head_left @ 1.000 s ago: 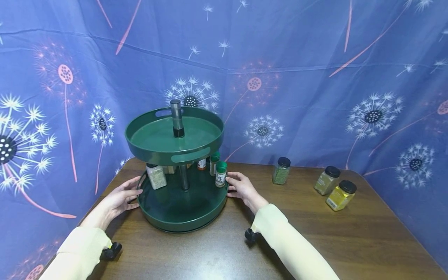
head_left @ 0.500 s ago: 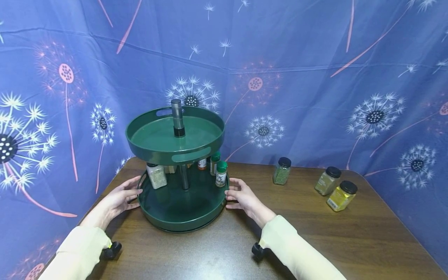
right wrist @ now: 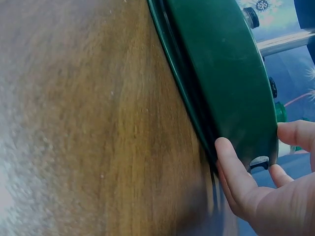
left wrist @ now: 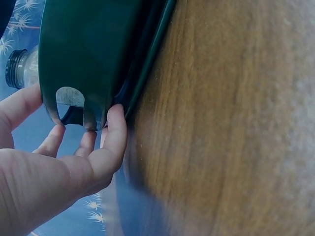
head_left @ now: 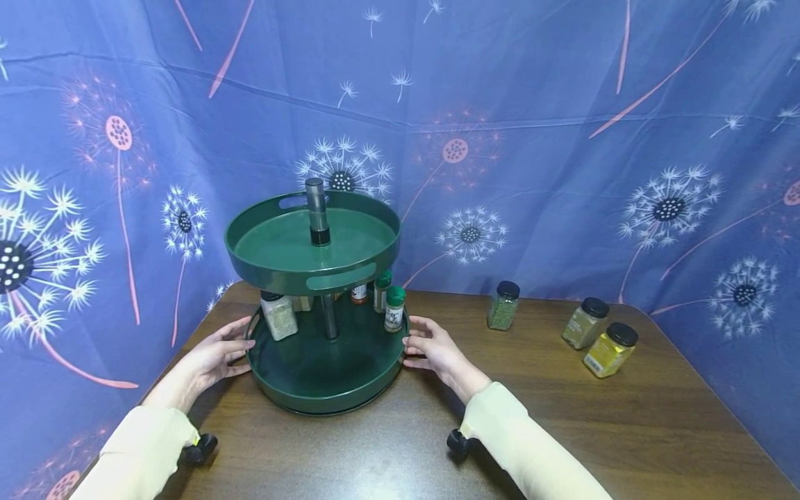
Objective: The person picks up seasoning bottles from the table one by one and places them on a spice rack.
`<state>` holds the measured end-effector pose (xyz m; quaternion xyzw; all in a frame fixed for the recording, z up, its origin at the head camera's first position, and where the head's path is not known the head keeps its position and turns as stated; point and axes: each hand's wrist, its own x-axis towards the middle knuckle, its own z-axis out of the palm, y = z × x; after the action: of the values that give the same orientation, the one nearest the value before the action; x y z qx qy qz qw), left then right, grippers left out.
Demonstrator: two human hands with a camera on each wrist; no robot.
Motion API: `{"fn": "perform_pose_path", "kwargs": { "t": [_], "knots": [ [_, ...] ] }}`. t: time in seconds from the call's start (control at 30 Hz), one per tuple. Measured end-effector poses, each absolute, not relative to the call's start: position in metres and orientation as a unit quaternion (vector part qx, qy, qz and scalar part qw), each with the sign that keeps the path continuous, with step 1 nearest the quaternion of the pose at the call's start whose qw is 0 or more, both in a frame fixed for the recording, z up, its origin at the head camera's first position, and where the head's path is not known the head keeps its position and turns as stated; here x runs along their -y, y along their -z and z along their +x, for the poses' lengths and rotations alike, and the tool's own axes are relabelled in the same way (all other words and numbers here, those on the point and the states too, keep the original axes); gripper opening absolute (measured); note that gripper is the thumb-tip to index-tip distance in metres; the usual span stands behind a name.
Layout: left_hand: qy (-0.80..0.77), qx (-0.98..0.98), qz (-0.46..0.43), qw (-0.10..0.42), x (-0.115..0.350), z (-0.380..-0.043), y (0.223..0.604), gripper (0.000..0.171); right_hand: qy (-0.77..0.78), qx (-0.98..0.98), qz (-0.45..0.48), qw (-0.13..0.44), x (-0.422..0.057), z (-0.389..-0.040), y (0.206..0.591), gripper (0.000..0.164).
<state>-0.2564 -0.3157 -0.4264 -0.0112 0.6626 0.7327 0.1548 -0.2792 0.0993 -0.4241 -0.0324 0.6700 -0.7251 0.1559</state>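
Observation:
A dark green two-tier turntable stands on the table, with a metal post through both trays. My left hand grips the lower tray's left rim near a handle cutout, thumb at the top edge and fingers along the outer wall. At the opposite side, my right hand holds the rim likewise. On the lower tray sit a black-capped jar of pale seasoning, a green-capped spice bottle, another green-capped bottle and a small bottle with an orange-red base. The upper tray partly hides the items behind.
Right of the turntable stand three black-capped jars: one with green flakes, an olive-coloured one and a yellow one. A blue dandelion-print cloth hangs behind the wooden table.
My right hand has shifted slightly down and toward me along the rim, its thumb now lower. The small bottles have shifted very slightly with the lower tray. My left hand has stayed in place.

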Motion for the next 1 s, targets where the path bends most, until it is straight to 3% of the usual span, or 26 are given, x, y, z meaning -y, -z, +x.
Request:
{"fn": "perform_pose_path", "kwargs": {
  "t": [1.0],
  "knots": [
    [-0.718,-0.678,-0.005,0.157,0.317,-0.259,0.430,0.077,0.723,-0.680,-0.030,0.117,-0.101,-0.300,0.430,0.049]
  ]
}}
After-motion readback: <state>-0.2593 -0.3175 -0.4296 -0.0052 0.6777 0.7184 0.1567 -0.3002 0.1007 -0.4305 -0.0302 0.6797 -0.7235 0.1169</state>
